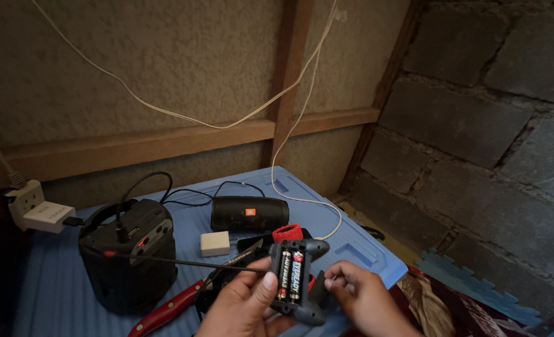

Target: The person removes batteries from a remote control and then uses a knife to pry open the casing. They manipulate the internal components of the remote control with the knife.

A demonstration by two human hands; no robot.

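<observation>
Head view: my left hand (242, 302) grips the battery holder (297, 279); right fingers (334, 284) pinch its edge, seating batteries (290, 274); next needs firm pressing.

A ribbed blue plastic table (58, 293) carries a black cylindrical speaker (249, 214), boxy black radio (129, 259) and red-handled tool (164, 313) beyond the left hand (242, 306).

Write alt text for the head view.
Two hands, left hand and right hand, hold a dark device with two batteries showing, above a blue table bearing a black radio and a cylindrical speaker.
</observation>
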